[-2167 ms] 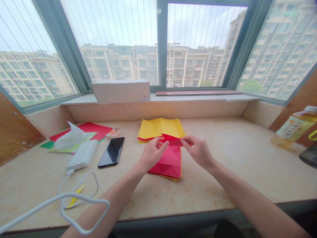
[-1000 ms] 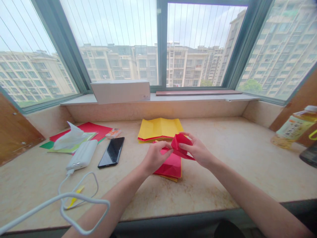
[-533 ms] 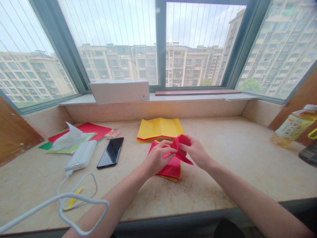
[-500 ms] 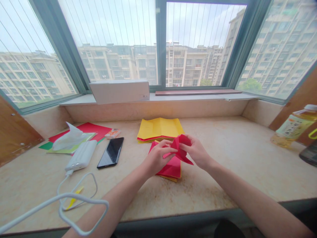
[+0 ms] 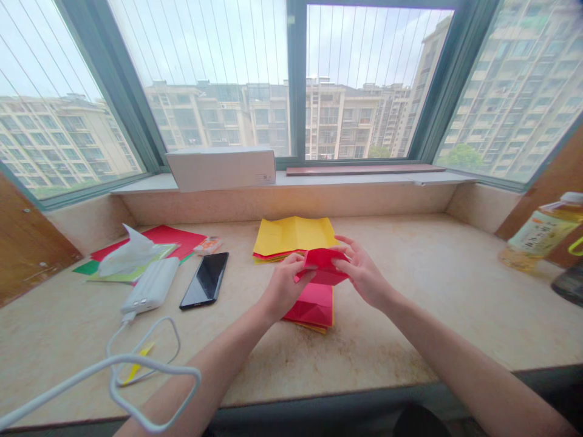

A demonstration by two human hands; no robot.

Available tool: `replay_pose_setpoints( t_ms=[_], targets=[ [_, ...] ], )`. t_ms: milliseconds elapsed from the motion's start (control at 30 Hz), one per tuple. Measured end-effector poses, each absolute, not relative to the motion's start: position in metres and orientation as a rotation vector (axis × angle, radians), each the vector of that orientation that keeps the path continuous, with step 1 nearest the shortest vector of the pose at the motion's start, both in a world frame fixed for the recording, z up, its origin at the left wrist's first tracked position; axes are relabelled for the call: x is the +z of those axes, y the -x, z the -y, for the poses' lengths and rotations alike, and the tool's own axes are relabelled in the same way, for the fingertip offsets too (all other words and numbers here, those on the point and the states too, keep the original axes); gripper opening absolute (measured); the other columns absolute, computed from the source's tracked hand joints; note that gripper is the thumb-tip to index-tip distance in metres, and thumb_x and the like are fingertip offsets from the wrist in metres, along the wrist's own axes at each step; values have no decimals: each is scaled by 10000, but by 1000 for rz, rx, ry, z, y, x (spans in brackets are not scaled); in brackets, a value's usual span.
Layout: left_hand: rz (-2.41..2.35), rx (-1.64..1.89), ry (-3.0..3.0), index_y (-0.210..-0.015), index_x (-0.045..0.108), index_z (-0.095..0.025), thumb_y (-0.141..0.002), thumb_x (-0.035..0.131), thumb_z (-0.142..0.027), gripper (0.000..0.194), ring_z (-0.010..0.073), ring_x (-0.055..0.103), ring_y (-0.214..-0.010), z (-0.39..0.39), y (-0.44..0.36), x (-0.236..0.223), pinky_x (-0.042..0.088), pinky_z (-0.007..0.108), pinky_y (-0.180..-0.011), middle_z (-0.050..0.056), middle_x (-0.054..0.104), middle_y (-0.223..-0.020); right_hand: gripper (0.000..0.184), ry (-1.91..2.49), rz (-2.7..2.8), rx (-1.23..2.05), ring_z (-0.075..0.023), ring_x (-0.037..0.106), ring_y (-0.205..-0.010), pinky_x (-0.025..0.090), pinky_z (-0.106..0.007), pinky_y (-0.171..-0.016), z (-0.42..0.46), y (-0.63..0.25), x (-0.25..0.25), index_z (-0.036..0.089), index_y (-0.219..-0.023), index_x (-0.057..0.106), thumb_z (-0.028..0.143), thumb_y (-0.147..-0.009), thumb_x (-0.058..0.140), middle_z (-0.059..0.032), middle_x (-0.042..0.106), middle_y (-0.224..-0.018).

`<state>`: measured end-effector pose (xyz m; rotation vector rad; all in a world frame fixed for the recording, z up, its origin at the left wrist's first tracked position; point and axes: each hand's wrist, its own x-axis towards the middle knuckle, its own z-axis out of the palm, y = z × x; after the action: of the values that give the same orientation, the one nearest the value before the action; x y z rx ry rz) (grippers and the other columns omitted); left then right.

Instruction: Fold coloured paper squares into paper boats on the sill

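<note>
Both hands hold a folded red paper (image 5: 325, 267) above the middle of the bench (image 5: 437, 291), its broad face tilted toward the person. Taking that paper as the clock's centre and the window as twelve, the left hand (image 5: 286, 284) is at nine o'clock, nearly closed, with thumb and fingers pinching the paper's near edge. The right hand (image 5: 365, 273) is at three o'clock, partly curled; its thumb presses the paper's face while the fingers reach around behind, loosely spread.

At six o'clock, just below the held piece, lies a stack of folded red and yellow papers (image 5: 314, 306), red uppermost. At eleven o'clock, near the hands, rests a pile of creased sheets (image 5: 296, 235), yellow on top with red showing at the edge.

A black smartphone (image 5: 204, 280) lies at nine o'clock, with a white power bank (image 5: 152, 282) beyond it. From the power bank a white cable (image 5: 155, 364) loops out toward eight o'clock. A bottle of amber drink (image 5: 537, 233) stands well apart at three o'clock, and a white box (image 5: 221, 170) sits on the windowsill (image 5: 364, 179) between ten and eleven.
</note>
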<state>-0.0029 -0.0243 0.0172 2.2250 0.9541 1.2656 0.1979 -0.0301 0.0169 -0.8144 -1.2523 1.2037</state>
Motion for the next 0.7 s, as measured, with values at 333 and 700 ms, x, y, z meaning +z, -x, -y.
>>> replay_pose_setpoints(
  t_ms=[333, 700],
  targets=[
    [-1050, 1301, -1899, -1076, 576, -200, -834, 655, -205, 254, 164, 660, -820, 27, 2, 19, 510, 268, -734, 27, 683, -911, 400, 723, 1415, 1203, -235, 694, -966, 559, -399, -859, 28, -196, 12, 240, -1115, 608, 365, -771, 769, -58, 727, -1067],
    [-835, 1125, -1843, -1421, 430, -271, -884, 635, -292, 575, 139, 630, -815, 31, 6, 19, 520, 238, -706, 52, 624, -1037, 336, 783, 1343, 1210, -166, 672, -694, 528, -280, -629, 29, -199, 15, 234, -977, 587, 363, -733, 778, -2, 736, -827]
  ],
)
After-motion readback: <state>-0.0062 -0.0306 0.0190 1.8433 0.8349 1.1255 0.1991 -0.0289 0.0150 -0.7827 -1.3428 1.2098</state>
